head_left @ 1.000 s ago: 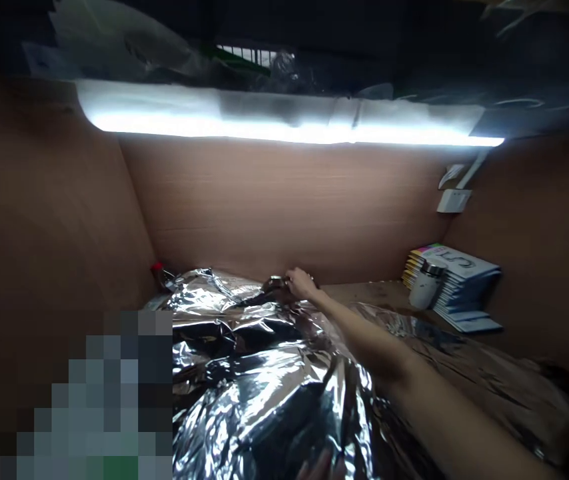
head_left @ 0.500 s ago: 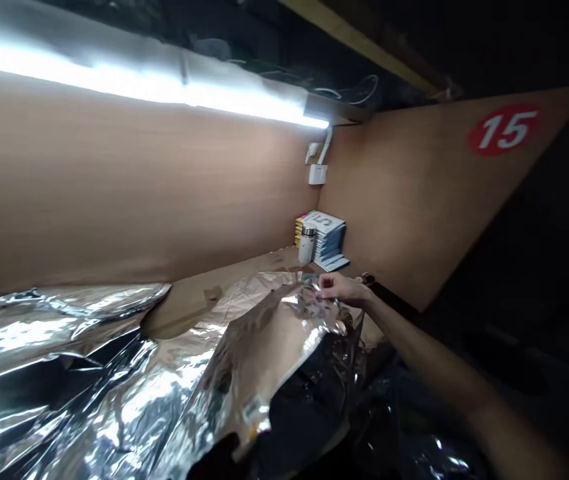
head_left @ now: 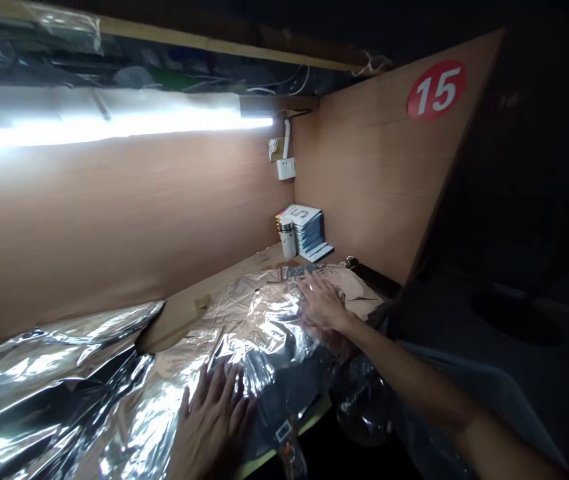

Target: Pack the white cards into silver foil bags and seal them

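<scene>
A shiny silver foil sheet (head_left: pixel 264 327) lies wrinkled over the table in front of me. My left hand (head_left: pixel 212 417) rests on its near part, fingers spread and pointing away from me. Farther off to the right, my right hand (head_left: pixel 322 300) lies flat on the same foil, fingers stretched out. Neither hand grips anything. A small printed label (head_left: pixel 283 431) shows at the near edge of the foil, just right of my left hand.
More crumpled foil (head_left: pixel 9 373) spreads at the left. A white bottle (head_left: pixel 288 241) stands beside a stack of booklets (head_left: pixel 309 230) in the back corner. A wooden side panel (head_left: pixel 364 167) rises at the right. A lit tube (head_left: pixel 114 127) runs along the back wall.
My right hand has gone from pinching a lifted part of the foil to lying flat on it. The foil has come down onto the table. My left hand has come into view.
</scene>
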The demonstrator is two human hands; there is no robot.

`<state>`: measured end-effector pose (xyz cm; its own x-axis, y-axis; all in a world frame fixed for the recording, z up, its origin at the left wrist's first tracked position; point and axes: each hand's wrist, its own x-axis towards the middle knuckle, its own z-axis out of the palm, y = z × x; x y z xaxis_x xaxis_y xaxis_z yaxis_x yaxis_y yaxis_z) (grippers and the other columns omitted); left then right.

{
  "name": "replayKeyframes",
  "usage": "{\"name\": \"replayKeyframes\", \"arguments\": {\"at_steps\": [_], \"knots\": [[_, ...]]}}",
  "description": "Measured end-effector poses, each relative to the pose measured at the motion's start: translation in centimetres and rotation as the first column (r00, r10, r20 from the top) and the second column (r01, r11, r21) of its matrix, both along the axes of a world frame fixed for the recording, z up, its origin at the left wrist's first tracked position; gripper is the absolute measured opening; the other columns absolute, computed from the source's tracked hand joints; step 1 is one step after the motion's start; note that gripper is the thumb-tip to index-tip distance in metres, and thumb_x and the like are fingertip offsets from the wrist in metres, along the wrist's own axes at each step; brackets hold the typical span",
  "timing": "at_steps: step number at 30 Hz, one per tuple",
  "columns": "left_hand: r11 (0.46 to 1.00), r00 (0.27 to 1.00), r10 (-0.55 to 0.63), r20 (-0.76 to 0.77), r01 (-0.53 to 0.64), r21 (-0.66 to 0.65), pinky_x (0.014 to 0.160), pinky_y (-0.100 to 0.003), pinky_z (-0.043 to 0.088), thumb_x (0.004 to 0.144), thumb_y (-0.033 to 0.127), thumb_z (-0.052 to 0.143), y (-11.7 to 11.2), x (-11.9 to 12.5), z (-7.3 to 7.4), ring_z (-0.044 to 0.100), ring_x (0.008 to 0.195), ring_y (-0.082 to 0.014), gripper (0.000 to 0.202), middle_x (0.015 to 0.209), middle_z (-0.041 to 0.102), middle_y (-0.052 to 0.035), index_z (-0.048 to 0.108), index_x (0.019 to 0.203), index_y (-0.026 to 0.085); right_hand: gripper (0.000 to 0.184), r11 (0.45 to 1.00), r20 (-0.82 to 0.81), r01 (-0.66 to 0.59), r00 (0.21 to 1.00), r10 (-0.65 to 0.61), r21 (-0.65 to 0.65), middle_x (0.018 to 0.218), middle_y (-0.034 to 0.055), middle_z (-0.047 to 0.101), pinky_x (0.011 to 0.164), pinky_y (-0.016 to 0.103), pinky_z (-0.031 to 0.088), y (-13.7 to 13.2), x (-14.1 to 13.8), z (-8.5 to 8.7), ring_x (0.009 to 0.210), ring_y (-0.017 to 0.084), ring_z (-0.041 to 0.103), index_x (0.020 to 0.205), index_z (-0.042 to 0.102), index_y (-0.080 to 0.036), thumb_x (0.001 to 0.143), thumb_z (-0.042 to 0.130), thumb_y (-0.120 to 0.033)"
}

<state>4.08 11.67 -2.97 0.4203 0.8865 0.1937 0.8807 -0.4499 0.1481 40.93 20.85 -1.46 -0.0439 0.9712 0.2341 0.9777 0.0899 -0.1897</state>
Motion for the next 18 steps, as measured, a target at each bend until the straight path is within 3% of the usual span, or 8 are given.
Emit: {"name": "replayKeyframes", "arguments": {"at_steps": [2,5,7,9,11,13,16,18], "knots": [[0.999,0.994,0.042,-0.103,-0.043,-0.012,0.118,-0.071,0.026,0.101,0.045,0.038,0.7,-1.3,-1.2,0.024,0.157,-0.0400,0.057,0.165,0.043,-0.0123,0.052,0.153,0.026,0.062,0.996,0.014,-0.034,0.999,0.035,-0.078,0.170,0.0150,0.031,0.124,0.055,0.018,-0.1,-0.6,-0.8,0.157,0.035,0.024,0.161,0.039,-0.023,0.105,0.043,-0.048],[0.991,0.988,0.131,-0.077,-0.133,-0.026,0.113,-0.063,0.039,0.099,0.038,0.039,1.4,-4.2,-1.6,0.044,0.146,-0.0401,0.051,0.156,0.053,-0.0186,0.061,0.140,0.019,0.063,0.990,-0.003,-0.014,1.000,0.014,-0.142,0.170,0.0167,0.029,0.124,0.061,0.013,-0.7,-1.1,-1.0,0.157,0.038,0.024,0.162,0.039,-0.020,0.106,0.038,-0.049],[0.944,0.958,0.288,-0.019,-0.287,-0.165,0.103,-0.058,0.049,0.096,0.040,0.041,1.6,-5.9,-0.6,0.063,0.123,-0.0411,0.053,0.133,0.067,-0.0253,0.060,0.136,0.010,0.069,0.991,-0.034,-0.031,0.999,0.027,-0.130,0.173,0.0188,0.019,0.124,0.065,0.007,-2.5,-2.0,-0.4,0.159,0.040,0.015,0.166,0.029,-0.017,0.106,0.037,-0.052],[0.844,0.909,0.410,0.071,-0.349,-0.407,0.092,-0.052,0.056,0.092,0.045,0.048,1.4,-7.0,1.0,0.072,0.101,-0.0379,0.061,0.108,0.076,-0.0207,0.053,0.138,0.007,0.082,0.966,-0.079,-0.229,0.972,0.220,-0.123,0.174,0.0179,0.016,0.125,0.063,0.005,-5.9,-3.7,0.2,0.159,0.040,0.013,0.168,0.021,-0.018,0.102,0.045,-0.060],[0.754,0.851,0.473,0.229,-0.257,-0.605,0.085,-0.046,0.060,0.085,0.052,0.058,0.6,-7.5,2.6,0.075,0.096,-0.0348,0.067,0.100,0.078,-0.0131,0.052,0.139,0.013,0.097,0.830,-0.113,-0.547,0.836,0.536,-0.111,0.173,0.0144,0.022,0.127,0.059,0.007,-10.3,-5.7,0.2,0.159,0.039,0.018,0.168,0.018,-0.024,0.091,0.062,-0.065],[0.700,0.748,0.542,0.383,-0.149,-0.699,0.084,-0.044,0.063,0.079,0.059,0.067,-0.8,-7.5,3.8,0.074,0.103,-0.0344,0.071,0.107,0.078,-0.0093,0.056,0.138,0.022,0.102,0.721,-0.113,-0.691,0.722,0.683,-0.053,0.173,0.0147,0.022,0.127,0.057,0.011,-14.5,-7.5,-0.8,0.158,0.037,0.019,0.168,0.017,-0.023,0.088,0.071,-0.056],[0.643,0.626,0.606,0.491,-0.023,-0.766,0.085,-0.050,0.064,0.076,0.066,0.071,-2.5,-6.8,5.3,0.072,0.110,-0.0367,0.071,0.117,0.077,-0.0095,0.062,0.135,0.027,0.072,0.800,-0.137,-0.591,0.788,0.600,0.107,0.163,0.0163,0.044,0.125,0.058,0.021,-17.7,-8.8,-3.3,0.151,0.035,0.038,0.161,0.037,-0.020,0.096,0.063,-0.034],[0.690,0.605,0.553,0.573,0.054,-0.722,0.082,-0.052,0.065,0.083,0.067,0.065,-2.5,-5.4,6.3,0.073,0.111,-0.0376,0.060,0.119,0.077,-0.0095,0.067,0.129,0.028,0.045,0.854,-0.177,-0.475,0.841,0.512,0.212,0.143,0.0142,0.065,0.121,0.055,0.029,-17.8,-8.5,-4.5,0.136,0.031,0.056,0.145,0.058,-0.021,0.100,0.055,-0.025]]}}
